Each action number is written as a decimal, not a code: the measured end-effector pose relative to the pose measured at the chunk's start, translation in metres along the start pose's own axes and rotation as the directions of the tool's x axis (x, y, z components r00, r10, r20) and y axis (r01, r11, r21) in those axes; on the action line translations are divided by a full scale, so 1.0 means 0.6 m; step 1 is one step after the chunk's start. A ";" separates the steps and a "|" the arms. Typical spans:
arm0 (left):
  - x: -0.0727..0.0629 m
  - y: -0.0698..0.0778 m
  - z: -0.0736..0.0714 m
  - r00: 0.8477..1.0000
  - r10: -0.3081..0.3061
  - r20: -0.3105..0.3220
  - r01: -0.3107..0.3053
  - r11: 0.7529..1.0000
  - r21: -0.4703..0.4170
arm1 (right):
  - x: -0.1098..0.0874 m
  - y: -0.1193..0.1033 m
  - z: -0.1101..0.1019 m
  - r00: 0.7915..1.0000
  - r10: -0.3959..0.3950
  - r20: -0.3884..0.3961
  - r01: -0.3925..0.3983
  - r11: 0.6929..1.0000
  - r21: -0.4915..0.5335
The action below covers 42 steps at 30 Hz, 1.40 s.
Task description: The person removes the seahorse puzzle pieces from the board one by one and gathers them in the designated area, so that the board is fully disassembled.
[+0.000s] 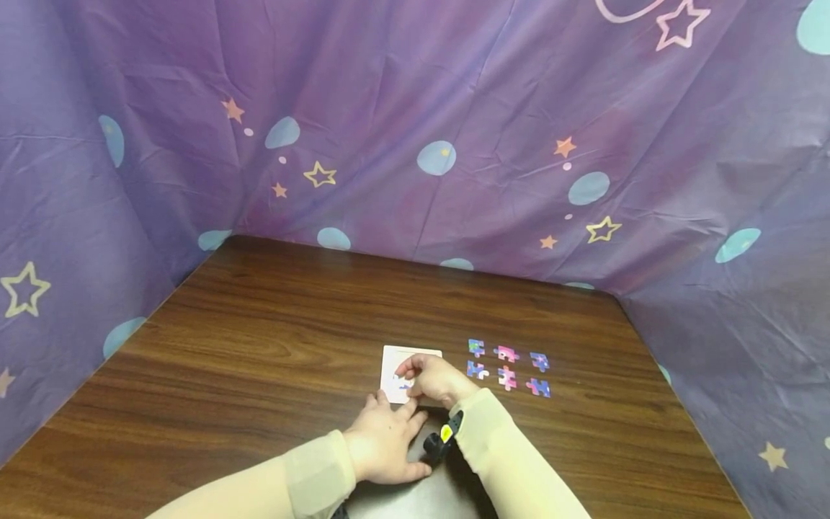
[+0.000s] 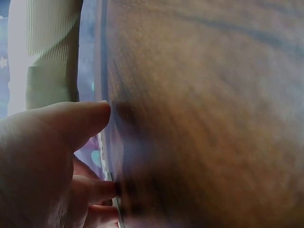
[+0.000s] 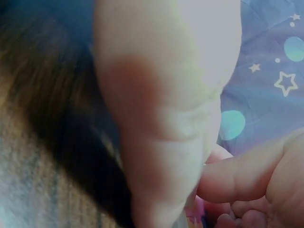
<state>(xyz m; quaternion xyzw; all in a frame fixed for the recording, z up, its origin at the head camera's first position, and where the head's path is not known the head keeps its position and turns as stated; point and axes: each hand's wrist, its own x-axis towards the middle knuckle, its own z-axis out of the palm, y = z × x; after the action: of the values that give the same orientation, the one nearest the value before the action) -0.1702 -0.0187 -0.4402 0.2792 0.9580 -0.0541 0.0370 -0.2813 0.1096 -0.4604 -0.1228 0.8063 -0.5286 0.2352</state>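
A white puzzle board (image 1: 390,356) lies flat on the table. My right hand (image 1: 441,380) reaches over it, its thumb and curled fingers pinching a small white-and-blue puzzle piece (image 1: 403,384) at the board's lower left. The fingers partly cover that piece. My left hand (image 1: 387,441) has its fingers spread, the tips touching the board's near edge. In the left wrist view, the left hand's fingers (image 2: 97,190) meet the board's thin edge (image 2: 110,176). In the right wrist view, the right hand (image 3: 166,123) is close and blurred, with a bit of pink showing below.
Several jigsaw pieces lie apart in two rows right of the board, among them a pink piece (image 1: 507,378) and a blue one (image 1: 540,388). The brown wooden table (image 1: 272,339) is enclosed by purple star-patterned cloth (image 1: 382,94).
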 end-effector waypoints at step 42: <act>0.000 0.000 -0.002 1.000 0.002 0.014 -0.002 1.000 0.000 | -0.004 0.004 0.004 1.000 -0.013 0.012 0.012 0.998 0.066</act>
<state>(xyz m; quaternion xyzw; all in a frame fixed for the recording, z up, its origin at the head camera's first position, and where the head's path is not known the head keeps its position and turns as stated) -0.1704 -0.0187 -0.4393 0.2798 0.9574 -0.0559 0.0440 -0.2778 0.1098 -0.4630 -0.1234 0.7862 -0.5555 0.2411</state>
